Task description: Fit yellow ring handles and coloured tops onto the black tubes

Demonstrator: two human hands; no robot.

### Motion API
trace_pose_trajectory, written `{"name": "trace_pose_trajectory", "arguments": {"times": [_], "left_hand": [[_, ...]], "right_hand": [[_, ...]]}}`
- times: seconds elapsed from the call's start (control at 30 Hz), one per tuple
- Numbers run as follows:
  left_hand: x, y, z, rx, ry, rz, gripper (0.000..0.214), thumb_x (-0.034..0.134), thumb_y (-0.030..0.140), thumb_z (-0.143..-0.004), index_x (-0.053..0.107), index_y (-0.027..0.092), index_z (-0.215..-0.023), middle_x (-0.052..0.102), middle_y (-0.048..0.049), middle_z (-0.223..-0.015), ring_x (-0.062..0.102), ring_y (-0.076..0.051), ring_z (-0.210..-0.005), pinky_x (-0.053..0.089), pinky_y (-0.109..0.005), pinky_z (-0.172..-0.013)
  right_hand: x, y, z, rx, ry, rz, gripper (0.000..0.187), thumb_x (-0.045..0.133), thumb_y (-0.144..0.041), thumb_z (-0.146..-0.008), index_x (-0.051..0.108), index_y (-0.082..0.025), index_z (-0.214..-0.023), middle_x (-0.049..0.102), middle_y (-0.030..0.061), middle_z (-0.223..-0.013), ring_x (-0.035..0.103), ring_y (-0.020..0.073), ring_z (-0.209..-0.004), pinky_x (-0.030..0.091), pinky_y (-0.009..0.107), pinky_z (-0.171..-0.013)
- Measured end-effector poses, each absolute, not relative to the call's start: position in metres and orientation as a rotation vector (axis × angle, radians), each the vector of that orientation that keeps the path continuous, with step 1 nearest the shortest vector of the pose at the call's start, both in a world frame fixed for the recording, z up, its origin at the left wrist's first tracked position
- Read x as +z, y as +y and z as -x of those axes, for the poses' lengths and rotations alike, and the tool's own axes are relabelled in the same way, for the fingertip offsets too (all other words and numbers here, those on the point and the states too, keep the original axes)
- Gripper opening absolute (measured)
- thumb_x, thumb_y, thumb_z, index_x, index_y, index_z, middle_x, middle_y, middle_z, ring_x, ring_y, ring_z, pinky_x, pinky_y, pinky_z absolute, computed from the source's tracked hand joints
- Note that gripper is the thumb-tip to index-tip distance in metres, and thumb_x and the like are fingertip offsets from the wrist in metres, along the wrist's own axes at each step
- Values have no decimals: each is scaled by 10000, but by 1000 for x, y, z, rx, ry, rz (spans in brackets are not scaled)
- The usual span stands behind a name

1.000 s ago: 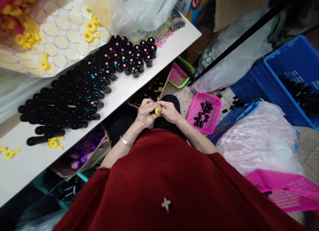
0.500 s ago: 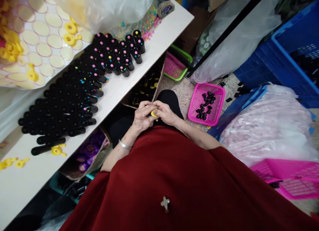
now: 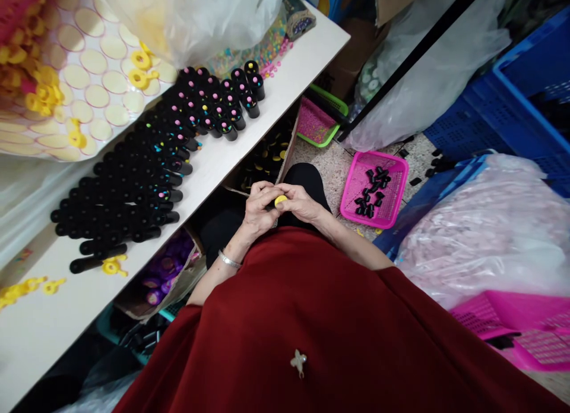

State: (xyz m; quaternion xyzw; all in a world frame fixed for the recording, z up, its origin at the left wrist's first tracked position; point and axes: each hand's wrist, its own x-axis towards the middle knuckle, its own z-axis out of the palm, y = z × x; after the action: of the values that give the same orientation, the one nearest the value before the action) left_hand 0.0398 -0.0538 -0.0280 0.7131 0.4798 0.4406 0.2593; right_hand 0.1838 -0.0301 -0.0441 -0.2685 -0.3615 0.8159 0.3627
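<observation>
the small round yellow plastic piece point(image 3: 280, 199) pinched between the left hand point(image 3: 260, 208) and right hand point(image 3: 301, 203) now shows more than half a second ago, the fingertips having shifted slightly around it.

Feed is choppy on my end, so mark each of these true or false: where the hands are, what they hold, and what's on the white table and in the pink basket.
1. Both hands meet on one small yellow piece. True: the left hand and right hand pinch it together over the lap.
2. The left wrist is bare. False: it wears a silver bangle.
3. The black tubes lie in rows on the white table. True.
4. The small pink basket on the floor holds yellow rings. False: it holds small black pieces.
5. Loose yellow rings lie on the table beside the nearest black tube. True.
</observation>
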Motion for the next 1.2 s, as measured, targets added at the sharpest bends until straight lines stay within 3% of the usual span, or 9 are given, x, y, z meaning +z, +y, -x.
{"name": "trace_pose_trajectory", "arguments": {"times": [0.1,0.3,0.47,0.53,0.7,0.83,1.03,1.2], "left_hand": [[-28,-55,-40,1197,1280,-1967,291,650,442,-776,690,194,-921,679,-59,-833,537,-205,-946,484,-392,-833],[-20,-56,-38,1046,1233,-2118,237,606,423,-808,711,214,-848,690,-55,-787,528,-218,-920,457,-421,-860],[-19,-58,-41,1051,1147,-2140,189,618,387,-809,704,220,-831,689,-42,-783,527,-205,-904,397,-444,-956],[-23,-59,-42,1074,1175,-2087,197,659,407,-776,701,218,-815,684,-39,-769,525,-205,-897,418,-434,-928],[-30,-62,-36,1177,1312,-1894,253,741,419,-688,692,202,-809,666,-39,-754,525,-202,-893,476,-373,-795],[-25,-61,-34,1249,1404,-1784,259,769,393,-647,682,196,-791,649,-24,-756,545,-181,-818,485,-349,-742],[-21,-62,-38,1193,1372,-1541,319,787,402,-596,680,175,-792,647,-12,-761,575,-144,-729,490,-295,-693],[-15,-64,-30,852,1269,-1313,443,797,383,-578,702,150,-943,672,-21,-789,611,-150,-696,516,-287,-667]], "right_hand": [[-43,-29,-185,2089,-968,677,402,788,-233,-538,637,-155,-903,588,-5,-867,519,98,-792,419,193,-654],[-33,-27,-194,2186,-1011,674,428,779,-168,-510,609,-148,-902,576,-29,-800,521,80,-714,405,190,-621],[-35,-33,-199,2142,-1154,715,395,776,-257,-579,601,-138,-913,509,-53,-689,457,56,-603,347,168,-520],[-42,-36,-196,2085,-1138,742,395,769,-320,-607,609,-133,-917,512,-49,-689,451,55,-601,345,168,-520],[-51,-38,-188,2007,-1130,715,503,774,-422,-619,608,-151,-1009,594,23,-930,539,111,-819,446,223,-706],[-38,-42,-191,1820,-1211,794,660,834,-360,-548,545,-228,-1126,527,32,-1084,517,84,-757,454,206,-618],[-20,-46,-196,1437,-1483,857,233,694,-309,-744,613,-199,-933,503,15,-931,464,74,-675,418,224,-567],[-16,-40,-201,1362,-1619,829,251,656,-334,-783,621,-214,-1001,511,24,-923,471,97,-705,442,257,-615]]}}
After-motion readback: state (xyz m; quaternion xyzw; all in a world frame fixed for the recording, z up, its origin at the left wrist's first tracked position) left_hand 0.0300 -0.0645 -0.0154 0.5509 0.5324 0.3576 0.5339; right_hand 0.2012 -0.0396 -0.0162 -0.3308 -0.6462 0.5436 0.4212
